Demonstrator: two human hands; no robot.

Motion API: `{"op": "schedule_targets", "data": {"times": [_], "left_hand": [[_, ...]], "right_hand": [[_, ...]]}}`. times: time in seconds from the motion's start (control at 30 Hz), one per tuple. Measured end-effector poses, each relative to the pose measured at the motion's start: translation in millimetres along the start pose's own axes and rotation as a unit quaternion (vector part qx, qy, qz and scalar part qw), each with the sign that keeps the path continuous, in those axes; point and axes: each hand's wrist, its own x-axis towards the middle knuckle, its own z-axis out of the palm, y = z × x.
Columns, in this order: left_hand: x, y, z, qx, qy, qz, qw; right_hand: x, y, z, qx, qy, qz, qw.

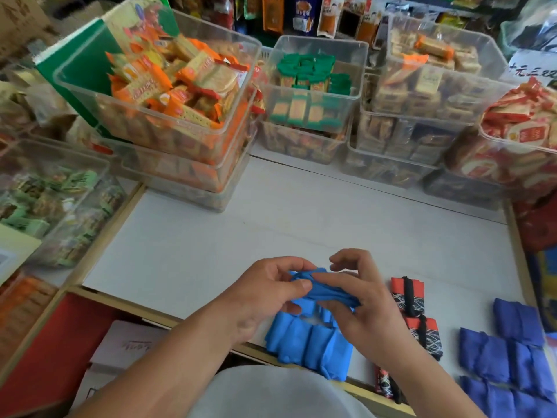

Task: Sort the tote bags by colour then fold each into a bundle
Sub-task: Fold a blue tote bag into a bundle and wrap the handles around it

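A bright blue tote bag [310, 342], folded into a thick pad, lies at the near edge of the white table [271, 224]. Its twisted handle strap [325, 289] is lifted above it. My left hand [265, 294] pinches the strap's left end between thumb and fingers. My right hand [361, 300] grips the strap's right part, fingers curled over it. To the right lie red-and-black patterned bundles [407, 294] tied with black straps, a second one [423, 337] below. Several dark blue folded bundles [506, 354] lie at the far right.
Clear plastic bins of wrapped snacks ring the table: orange packs [168, 95] at back left, green packs [310, 82] in the middle, more [434, 73] at right. A wooden rim [111, 224] borders the table's left side. A red surface [54, 351] lies lower left.
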Motion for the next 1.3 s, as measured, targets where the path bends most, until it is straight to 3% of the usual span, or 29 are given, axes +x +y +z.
{"op": "schedule_targets", "data": {"times": [0.23,0.43,0.7,0.87,1.07,1.3], "left_hand": [[-2,8,-34,-0.051,-0.031,0.025,0.998],[-2,9,-34,-0.06,-0.046,0.045,0.996],[4,5,10,0.0,0.076,0.134,0.988],[7,7,36,-0.057,0.086,0.097,0.99],[10,8,54,-0.064,0.085,0.056,0.993],[14,3,55,-0.036,0.086,0.028,0.995]], "right_hand": [[21,-27,15,0.021,0.012,0.017,1.0],[21,-37,17,-0.072,0.014,-0.033,0.997],[15,-38,-2,0.115,0.017,0.133,0.984],[11,-21,-23,0.117,0.065,0.147,0.98],[-1,-10,-38,0.106,0.047,0.141,0.983],[-7,-7,-35,0.032,0.026,0.066,0.997]]}}
